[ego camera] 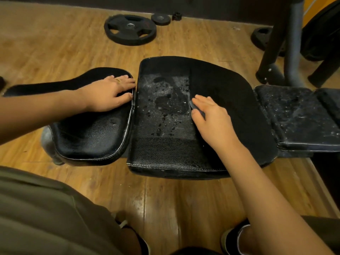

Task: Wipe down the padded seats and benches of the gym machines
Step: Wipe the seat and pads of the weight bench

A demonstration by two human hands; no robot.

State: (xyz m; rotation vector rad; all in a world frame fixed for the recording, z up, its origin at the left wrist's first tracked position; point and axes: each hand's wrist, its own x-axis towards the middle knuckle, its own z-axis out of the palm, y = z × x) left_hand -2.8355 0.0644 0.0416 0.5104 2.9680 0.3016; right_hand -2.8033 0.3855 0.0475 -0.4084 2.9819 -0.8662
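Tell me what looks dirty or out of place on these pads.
The middle black leather pad carries a whitish film dotted with wet droplets, not yet wiped off. The right black pad is speckled white too.

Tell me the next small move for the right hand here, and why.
Probably sweep the right hand, flat on the black cloth, leftward across the middle pad: spray droplets lie unwiped right beside the cloth's edge there. The left hand rests on the seat pad, off that patch.
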